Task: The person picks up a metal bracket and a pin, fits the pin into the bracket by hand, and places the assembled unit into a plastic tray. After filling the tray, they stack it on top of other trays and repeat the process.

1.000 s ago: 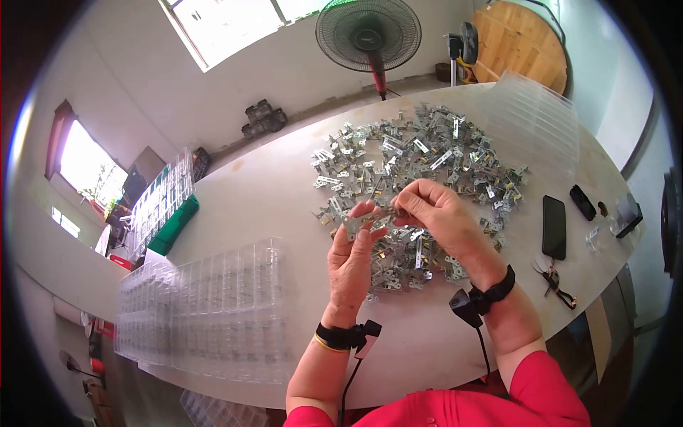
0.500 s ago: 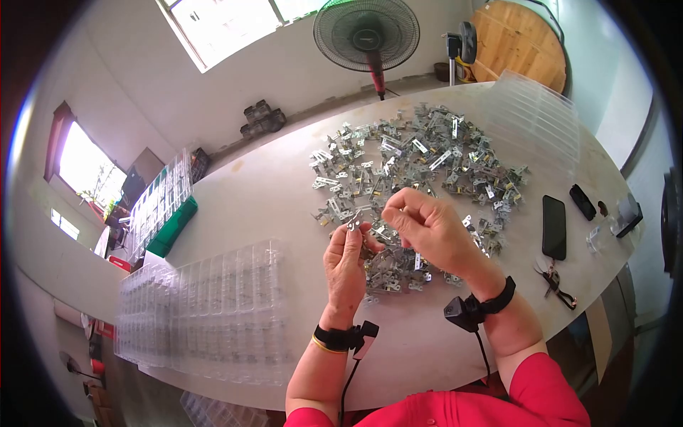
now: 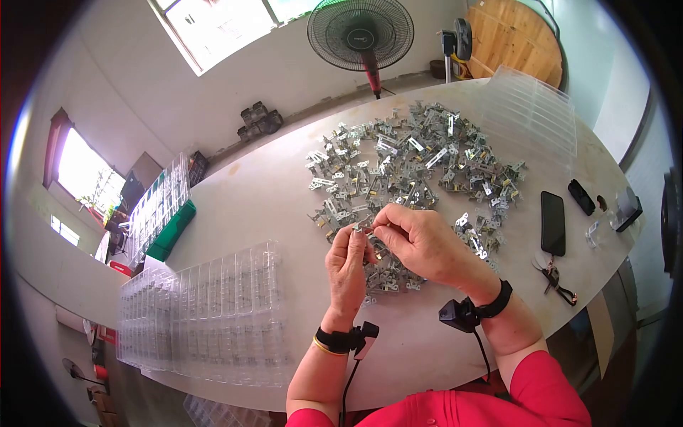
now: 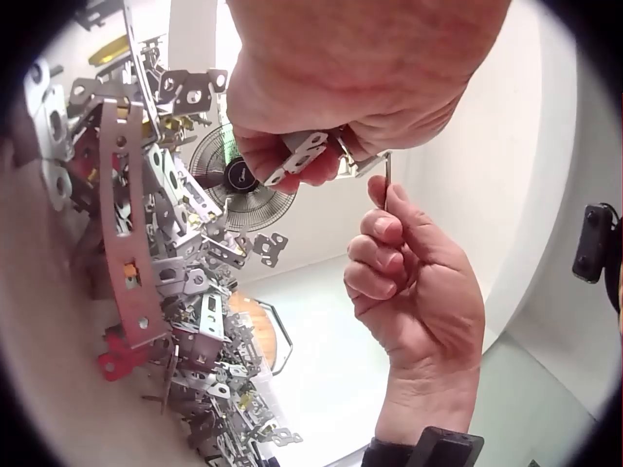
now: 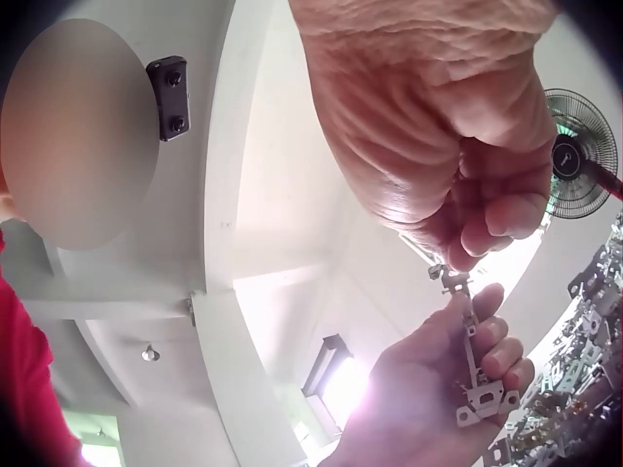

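Observation:
In the right wrist view, my left hand (image 5: 428,389) grips a metal bracket (image 5: 483,401) with a long stem and a holed plate at one end. The left wrist view shows my right hand (image 4: 419,282) pinching a thin metal piece (image 4: 388,180) between thumb and forefinger, its tip at the bracket (image 4: 304,154). Both hands meet above the near left part of a wide heap of metal brackets (image 3: 427,153) in the head view. How far the thin piece reaches into the bracket is hidden by the fingers.
Clear compartment trays (image 3: 206,313) lie at the table's left, another clear tray (image 3: 533,110) at the back right. On the right are a phone (image 3: 553,223), pliers (image 3: 555,280) and a black case (image 3: 581,197). A fan (image 3: 361,35) stands beyond the table.
My right hand drew back from the left hand, then came in again to its fingertips, lower than before. The left hand kept its bracket and barely moved. The head view shifted slightly.

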Demonstrator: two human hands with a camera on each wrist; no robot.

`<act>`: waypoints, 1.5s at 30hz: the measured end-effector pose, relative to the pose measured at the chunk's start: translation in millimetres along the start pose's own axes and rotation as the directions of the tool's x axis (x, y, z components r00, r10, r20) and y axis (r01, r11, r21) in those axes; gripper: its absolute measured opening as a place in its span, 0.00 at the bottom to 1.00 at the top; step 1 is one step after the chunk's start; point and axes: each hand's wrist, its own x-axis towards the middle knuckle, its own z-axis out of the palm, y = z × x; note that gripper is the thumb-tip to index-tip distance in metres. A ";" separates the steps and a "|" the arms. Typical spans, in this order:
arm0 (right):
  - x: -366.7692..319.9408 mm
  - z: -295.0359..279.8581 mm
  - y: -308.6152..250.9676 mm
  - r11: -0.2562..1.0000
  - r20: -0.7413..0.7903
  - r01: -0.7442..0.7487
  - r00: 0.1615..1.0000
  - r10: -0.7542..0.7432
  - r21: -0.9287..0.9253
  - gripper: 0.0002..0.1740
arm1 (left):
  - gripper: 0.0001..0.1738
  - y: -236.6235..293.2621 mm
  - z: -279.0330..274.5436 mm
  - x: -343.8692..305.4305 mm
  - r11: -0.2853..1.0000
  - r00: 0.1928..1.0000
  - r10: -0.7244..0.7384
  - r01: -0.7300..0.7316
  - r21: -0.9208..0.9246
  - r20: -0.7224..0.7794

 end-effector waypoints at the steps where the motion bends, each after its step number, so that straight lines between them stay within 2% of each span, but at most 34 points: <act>1: -0.2 0.3 1.1 0.999 -0.001 0.024 1.000 -0.024 -0.028 0.06 | 0.13 -0.8 -0.5 -0.1 1.000 1.000 0.000 0.000 0.000 0.000; 3: -1.4 -0.5 -3.1 1.000 -0.002 -0.005 1.000 0.005 -0.025 0.07 | 0.11 -2.0 -1.3 -0.4 0.993 0.997 0.058 -0.052 0.109 -0.046; 7: -1.4 -0.2 -3.0 0.999 0.000 -0.035 0.999 0.035 -0.041 0.09 | 0.10 1.1 -0.4 -1.6 0.979 0.992 0.073 -0.052 0.197 -0.100; 9: -1.4 2.2 -3.4 1.000 -0.013 -0.013 1.000 0.013 -0.025 0.09 | 0.09 -7.5 -5.8 1.6 0.829 0.952 0.305 -0.253 0.499 -0.024; 10: -1.2 3.5 -3.3 1.000 -0.025 0.008 1.000 -0.009 -0.010 0.09 | 0.09 -6.0 -3.3 1.1 0.829 0.952 0.305 -0.253 0.499 -0.023; 12: -0.5 6.5 1.4 0.999 -0.035 0.027 0.999 -0.026 0.022 0.09 | 0.08 -1.3 4.1 -1.5 0.743 0.920 0.392 -0.332 0.581 0.024; 14: -0.2 4.6 0.1 0.998 -0.047 0.045 0.998 -0.042 0.055 0.09 | 0.08 -0.6 4.4 -2.2 0.737 0.917 0.397 -0.338 0.586 0.029; 16: 0.8 -3.8 -8.0 0.973 0.145 -0.191 0.974 0.173 0.128 0.09 | 0.07 -0.9 5.3 -2.2 0.731 0.915 0.402 -0.344 0.589 0.035; 20: 0.3 3.4 5.0 0.980 0.073 -0.148 0.988 0.139 0.135 0.10 | 0.07 -1.8 6.2 0.3 0.659 0.880 0.468 -0.404 0.635 0.074; 22: -0.5 1.2 2.7 0.993 0.058 -0.105 0.993 0.102 0.053 0.11 | 0.08 -2.0 6.5 0.9 0.636 0.868 0.489 -0.424 0.645 0.089; 24: -0.6 -1.5 -1.4 0.989 0.066 -0.147 0.987 0.146 0.012 0.11 | 0.08 -2.6 6.4 1.1 0.571 0.852 0.508 -0.443 0.691 0.126; 26: -1.2 -0.7 0.7 0.982 0.071 -0.189 0.979 0.191 -0.029 0.10 | 0.08 -4.3 6.0 1.7 0.561 0.845 0.515 -0.459 0.689 0.144; 28: -2.5 2.8 9.0 0.980 -0.069 0.025 0.997 -0.040 -0.196 0.09 | 0.08 -6.5 5.4 2.1 0.549 0.837 0.522 -0.476 0.686 0.163; 31: -0.4 4.2 7.2 0.985 -0.126 0.063 0.989 -0.083 -0.158 0.06 | 0.08 -7.6 6.7 0.5 0.534 0.827 0.523 -0.507 0.676 0.208; 32: 1.2 4.8 6.9 0.985 -0.126 0.062 0.989 -0.083 -0.159 0.06 | 0.07 -4.8 8.8 -1.9 0.531 0.845 0.480 -0.494 0.689 0.235; 34: 4.9 5.3 7.0 0.987 -0.262 0.140 0.952 -0.157 -0.083 0.05 | 0.06 -7.0 9.4 -3.4 0.528 0.862 0.435 -0.479 0.702 0.261; 35: 5.5 3.7 5.3 0.987 -0.261 0.140 0.953 -0.157 -0.082 0.05 | 0.07 -12.6 7.6 -2.3 0.691 0.914 0.373 -0.387 0.611 0.158; 36: 5.5 1.0 2.3 0.996 -0.280 0.082 0.957 -0.068 0.039 0.05 | 0.09 -15.7 6.7 -1.6 0.824 0.955 0.289 -0.284 0.490 0.066; 37: 6.0 -1.4 1.1 0.987 -0.289 0.026 0.957 0.022 0.161 0.05 | 0.09 -9.6 6.2 -2.0 0.824 0.955 0.290 -0.284 0.490 0.066; 38: 7.0 -2.7 6.6 0.989 -0.271 0.008 0.962 0.032 0.146 0.06 | 0.11 2.1 5.1 -2.5 0.946 0.994 0.108 -0.105 0.305 0.007; 39: 5.4 -4.6 7.8 0.989 -0.274 0.008 0.961 0.033 0.147 0.06 | 0.13 9.1 3.8 -1.9 0.991 0.996 -0.086 0.087 0.100 -0.012; 41: 2.8 -7.4 8.7 0.991 -0.117 -0.122 0.985 0.128 0.058 0.06 | 0.16 8.5 1.7 0.9 0.993 0.996 -0.089 0.090 0.071 -0.019; 42: 2.0 -7.7 6.5 0.991 -0.118 -0.123 0.985 0.129 0.058 0.06 | 0.16 7.9 0.4 1.7 0.994 0.994 -0.106 0.107 0.002 -0.020; 43: 1.2 -7.6 2.5 0.991 -0.094 -0.135 0.987 0.133 -0.018 0.06 | 0.16 7.6 -0.3 1.9 0.990 0.992 -0.124 0.122 -0.068 -0.021; 44: 0.7 -7.5 -0.7 0.985 -0.069 -0.145 0.988 0.139 -0.093 0.07 | 0.16 8.0 -0.1 1.7 0.990 0.992 -0.124 0.122 -0.068 -0.022; 45: 0.4 -7.5 -2.3 0.985 -0.067 -0.145 0.988 0.139 -0.093 0.07 | 0.16 8.7 0.3 1.4 0.990 0.992 -0.122 0.120 -0.079 -0.017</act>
